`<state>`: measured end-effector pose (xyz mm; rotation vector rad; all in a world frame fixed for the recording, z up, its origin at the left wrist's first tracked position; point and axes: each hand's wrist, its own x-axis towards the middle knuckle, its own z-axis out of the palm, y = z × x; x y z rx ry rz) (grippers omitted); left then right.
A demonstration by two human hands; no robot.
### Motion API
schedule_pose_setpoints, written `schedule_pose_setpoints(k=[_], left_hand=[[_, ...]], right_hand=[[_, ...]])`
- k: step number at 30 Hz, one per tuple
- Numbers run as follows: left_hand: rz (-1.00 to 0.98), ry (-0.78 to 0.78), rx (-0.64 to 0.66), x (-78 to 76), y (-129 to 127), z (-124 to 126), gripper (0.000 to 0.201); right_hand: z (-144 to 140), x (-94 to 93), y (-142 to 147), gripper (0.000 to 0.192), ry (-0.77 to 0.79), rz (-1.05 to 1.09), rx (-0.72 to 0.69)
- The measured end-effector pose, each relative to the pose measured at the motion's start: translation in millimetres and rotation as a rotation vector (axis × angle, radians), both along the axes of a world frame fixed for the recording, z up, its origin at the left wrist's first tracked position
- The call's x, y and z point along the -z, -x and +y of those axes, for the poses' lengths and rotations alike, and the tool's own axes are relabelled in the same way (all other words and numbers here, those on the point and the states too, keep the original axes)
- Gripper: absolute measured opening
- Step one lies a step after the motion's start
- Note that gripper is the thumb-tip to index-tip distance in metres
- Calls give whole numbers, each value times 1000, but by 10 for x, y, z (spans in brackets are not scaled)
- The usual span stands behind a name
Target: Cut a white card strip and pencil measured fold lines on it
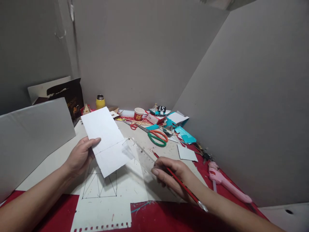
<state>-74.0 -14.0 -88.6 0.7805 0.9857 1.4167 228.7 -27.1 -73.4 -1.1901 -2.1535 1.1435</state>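
My left hand [80, 156] grips a white card [107, 138] by its left edge, thumb on top, and holds it tilted above the table. A thin dark line crosses the card. In my right hand [172, 175] are a clear ruler [142, 153], pinched near its end, and a red pencil [178, 178] lying across the fingers, tip up and to the left. The ruler's far end reaches the card's right edge; whether they touch I cannot tell. Below the card lies a notebook sheet [103, 211] with a drawing of straight lines and triangles, partly hidden by the card.
Green-and-orange-handled scissors [156, 138] lie beyond my hands, with a red paper cup [139, 114], a yellow bottle [100, 102] and coloured scraps behind. A pink glue gun [228, 185] rests at right on red cloth. A white board [36, 138] stands at left.
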Motion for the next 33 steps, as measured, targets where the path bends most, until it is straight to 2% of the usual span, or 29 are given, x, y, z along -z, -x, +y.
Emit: schedule_pose_setpoints(k=[3, 10, 25, 33], left_hand=[[3, 3, -10, -14, -1, -11, 7], [24, 4, -31, -36, -15, -34, 12], [-31, -1, -19, -5, -1, -16, 15], [-27, 13, -73, -63, -41, -29, 17]], right_hand=[[-18, 4, 32, 36, 126, 67, 28], [-43, 7, 95, 39, 219, 151, 37], [-12, 29, 183, 41, 216, 210, 66], [-16, 33, 180, 39, 213, 215, 70]])
